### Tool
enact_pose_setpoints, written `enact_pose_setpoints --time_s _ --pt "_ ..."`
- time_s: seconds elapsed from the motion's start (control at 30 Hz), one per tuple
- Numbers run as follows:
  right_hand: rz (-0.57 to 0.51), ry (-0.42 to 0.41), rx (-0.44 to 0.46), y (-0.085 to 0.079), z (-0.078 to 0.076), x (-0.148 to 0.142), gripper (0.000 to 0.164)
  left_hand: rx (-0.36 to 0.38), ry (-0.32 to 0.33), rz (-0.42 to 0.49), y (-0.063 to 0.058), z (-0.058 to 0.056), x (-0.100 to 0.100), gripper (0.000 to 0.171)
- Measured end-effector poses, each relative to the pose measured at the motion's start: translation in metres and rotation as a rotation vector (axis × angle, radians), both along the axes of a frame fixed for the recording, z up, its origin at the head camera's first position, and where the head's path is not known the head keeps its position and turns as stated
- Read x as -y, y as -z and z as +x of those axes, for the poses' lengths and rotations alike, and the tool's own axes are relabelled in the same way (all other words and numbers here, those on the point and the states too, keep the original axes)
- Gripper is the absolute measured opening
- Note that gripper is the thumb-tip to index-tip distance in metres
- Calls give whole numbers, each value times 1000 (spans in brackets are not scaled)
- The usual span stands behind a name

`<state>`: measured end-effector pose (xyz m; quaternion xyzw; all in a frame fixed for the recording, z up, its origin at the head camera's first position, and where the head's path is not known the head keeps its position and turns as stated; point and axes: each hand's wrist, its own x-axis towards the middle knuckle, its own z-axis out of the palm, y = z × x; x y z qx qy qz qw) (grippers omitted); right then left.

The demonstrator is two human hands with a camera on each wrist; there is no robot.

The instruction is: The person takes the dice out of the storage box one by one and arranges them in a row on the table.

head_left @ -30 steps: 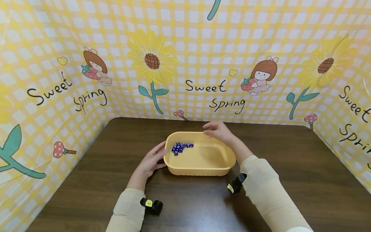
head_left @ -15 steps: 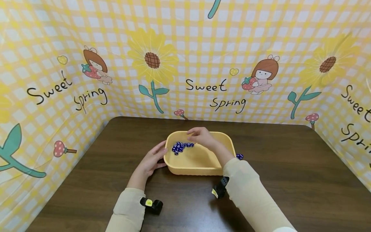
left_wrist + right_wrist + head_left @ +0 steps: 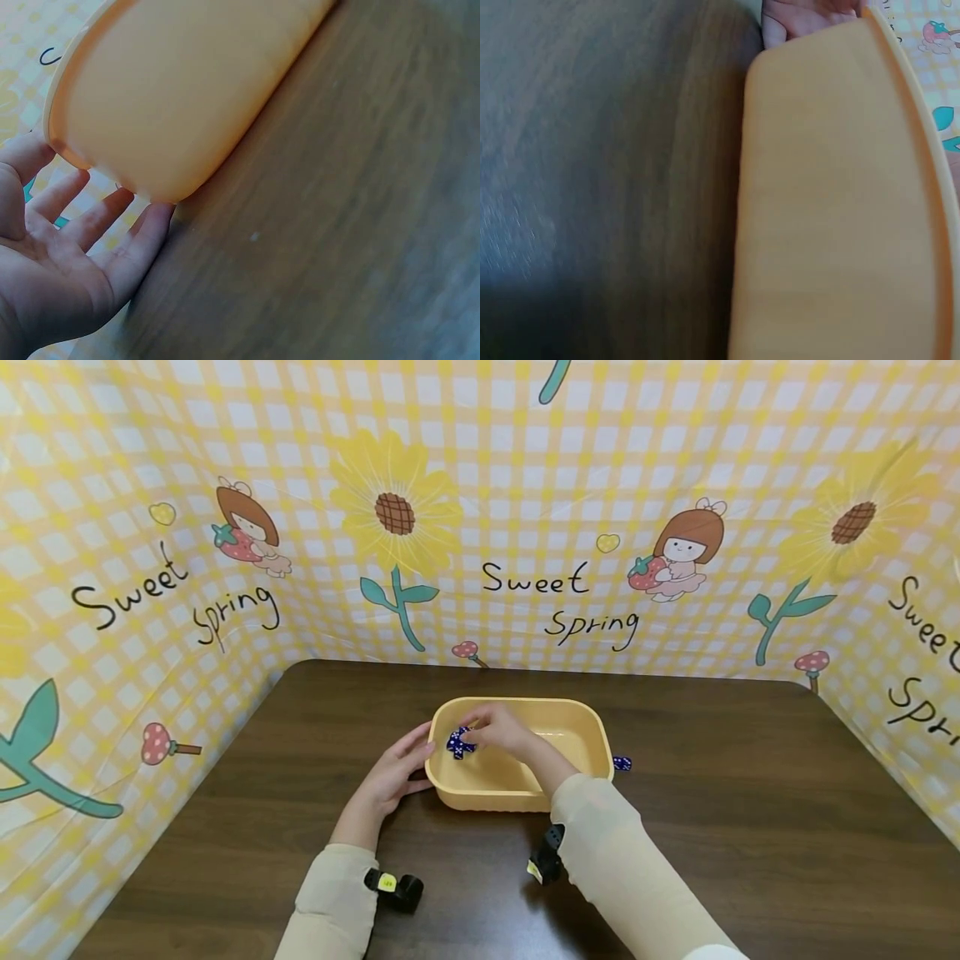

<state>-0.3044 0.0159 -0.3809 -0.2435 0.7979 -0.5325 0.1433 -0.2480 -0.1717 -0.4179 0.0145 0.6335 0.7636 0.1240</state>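
Dice [image 3: 461, 745] in tub [image 3: 491, 802], toward surface's [image 3: 247, 827] far edge: likely light, hard, slick; pinch opposite faces. Left hand [image 3: 388, 777]: fingers spread against tub. Right hand [image 3: 501, 731]: fingers at dice, grip can't tell.

dice [image 3: 456, 748] in tray [image 3: 487, 802]: partly hidden by right hand [image 3: 501, 731], pips too small to read | grip of its fingers [image 3: 477, 722]: cannot tell | tray: cut off, 2 wrist views | counter [image 3: 630, 187]: blurred there

The left hand [image 3: 393, 777] is spread, the right hand [image 3: 501, 732] curved.
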Motion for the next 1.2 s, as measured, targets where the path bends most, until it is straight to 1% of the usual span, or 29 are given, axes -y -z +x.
enact_pose_setpoints --time_s 0.17,0.33,0.37,0.43,0.53,0.6,0.67,0.93,1.2 --pt "5 23 40 6 0 8 23 -4 -2 0 1 0 0 54" --pt "26 40 93 9 2 13 23 -11 -5 3 2 -1 1 53" --pt "27 38 101 9 3 13 22 -13 -4 3 2 -1 1 53" --pt "36 28 119 3 10 12 23 -14 -2 4 2 -1 1 53" --pt "55 25 134 5 13 12 22 -12 -1 7 2 0 0 54" --pt "79 31 133 6 13 13 22 -11 -1 6 2 0 0 54" --pt "103 43 124 14 7 14 22 -10 -4 4 2 0 0 54" --pt "165 47 106 16 7 15 22 0 -19 -10 1 1 -1 53" --pt "202 26 54 15 8 14 16 -2 -16 -8 1 1 -1 53"
